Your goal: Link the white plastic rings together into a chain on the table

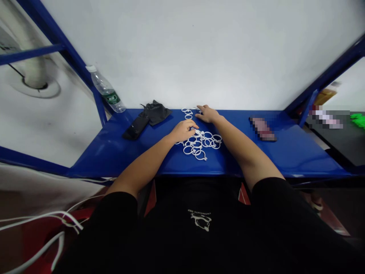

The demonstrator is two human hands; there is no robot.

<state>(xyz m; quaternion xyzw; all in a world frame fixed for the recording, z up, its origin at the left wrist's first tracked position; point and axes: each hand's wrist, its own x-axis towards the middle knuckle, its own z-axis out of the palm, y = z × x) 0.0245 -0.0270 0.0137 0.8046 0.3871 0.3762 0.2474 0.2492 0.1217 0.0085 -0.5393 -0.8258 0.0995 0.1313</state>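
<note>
The left hand curls over the heap of linked white plastic rings, its grip half closed, with the fingertips at a white clip-like piece on the heap's upper edge. Whether that piece is actually pinched cannot be told from this angle. The right hand lies palm down just behind the heap, its grip open and holding nothing, its fingers spread close to a smaller run of the same rings (joined to the heap or not, it's hard to say).

The heap sits on a blue metal counter, roughly midway along it. To the left of the heap lie a black smartphone and, just behind that phone, a crumpled black cloth. Farther left, a plastic water bottle with a green label leans tilted against the blue steel frame. To the right of the heap, well apart from it, lies a flat object, too pixelated to identify. Behind the heap rises a white wall.
</note>
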